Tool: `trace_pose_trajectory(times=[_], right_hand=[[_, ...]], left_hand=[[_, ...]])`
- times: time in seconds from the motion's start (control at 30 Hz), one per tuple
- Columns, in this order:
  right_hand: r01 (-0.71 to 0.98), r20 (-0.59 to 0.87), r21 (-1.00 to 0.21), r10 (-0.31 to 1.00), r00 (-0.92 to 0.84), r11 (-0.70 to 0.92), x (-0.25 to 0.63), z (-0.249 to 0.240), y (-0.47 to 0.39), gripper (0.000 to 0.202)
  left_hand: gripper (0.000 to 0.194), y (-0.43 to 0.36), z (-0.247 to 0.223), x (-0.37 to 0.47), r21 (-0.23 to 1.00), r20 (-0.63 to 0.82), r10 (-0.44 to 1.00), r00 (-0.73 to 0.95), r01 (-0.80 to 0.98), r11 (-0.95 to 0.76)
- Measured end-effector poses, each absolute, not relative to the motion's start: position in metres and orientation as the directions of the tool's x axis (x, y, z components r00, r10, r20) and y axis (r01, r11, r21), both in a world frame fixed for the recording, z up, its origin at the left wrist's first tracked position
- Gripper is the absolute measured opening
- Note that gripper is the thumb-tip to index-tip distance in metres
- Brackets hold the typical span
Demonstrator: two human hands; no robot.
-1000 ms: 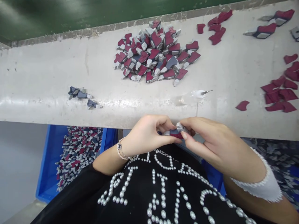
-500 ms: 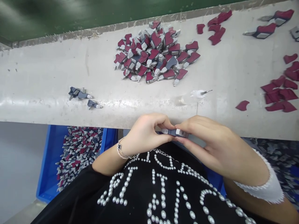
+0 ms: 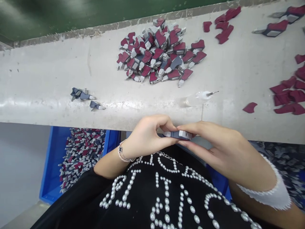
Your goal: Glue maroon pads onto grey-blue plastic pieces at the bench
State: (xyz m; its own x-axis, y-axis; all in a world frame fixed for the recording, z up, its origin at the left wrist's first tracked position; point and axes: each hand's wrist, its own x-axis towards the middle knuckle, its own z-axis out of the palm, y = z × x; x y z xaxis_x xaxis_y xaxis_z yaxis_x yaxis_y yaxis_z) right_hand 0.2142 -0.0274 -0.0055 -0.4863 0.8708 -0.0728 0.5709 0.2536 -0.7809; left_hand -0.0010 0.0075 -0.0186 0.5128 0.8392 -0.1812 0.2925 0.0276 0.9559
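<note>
Worktable point(image 3: 47, 66), pale and scuffed, is stretching across the frame from the left side to the right. Black top point(image 3: 143, 197) with pearl-like beads is filling the lower middle, while a green panel point(image 3: 95, 14) is running along the upper edge. At the lower left a blue bin point(image 3: 47, 178) is holding a heap of small grey, white and maroon parts; at the lower right, many dark and grey parts point(image 3: 283, 168) are lying partly behind the right arm.

Just above the centre, a pile point(image 3: 157, 54) of maroon-faced parts is resting on the worktable. Below it, near the centre, the right hand point(image 3: 221, 149) and the left hand point(image 3: 147, 133) are facing each other at the table's near edge. A white cuff point(image 3: 269, 194) is circling the right forearm. Loose maroon pieces point(image 3: 295, 96) are lying at the right edge, with more at the upper right. Right of centre, a clear bottle point(image 3: 199, 98) with a thin metal tip is lying on its side. Left of centre, a few small dark grey parts point(image 3: 84, 96) are sitting.

Between the hands, a grey part point(image 3: 182, 135) with a pale end is showing; each hand is pinching it between thumb and fingers. Smaller still, one maroon piece point(image 3: 250, 107) is lying alone, right of the bottle.
</note>
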Motion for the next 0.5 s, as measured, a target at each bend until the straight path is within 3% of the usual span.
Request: trace_pose_trajectory(times=[0.2,0.5], right_hand=[[0.609,-0.279,-0.785,0.813,-0.511,0.114,0.221,-0.006,-0.019,0.02],[0.534,-0.189,-0.81,0.754,-0.629,0.242,0.22,-0.01,-0.007,0.039]], left_hand=[[0.02,0.01,-0.021,-0.002,0.961,-0.236,0.831,0.504,0.25,0.122],[0.034,0.019,-0.027,-0.006,0.882,-0.464,0.666,0.584,0.238,0.406]])
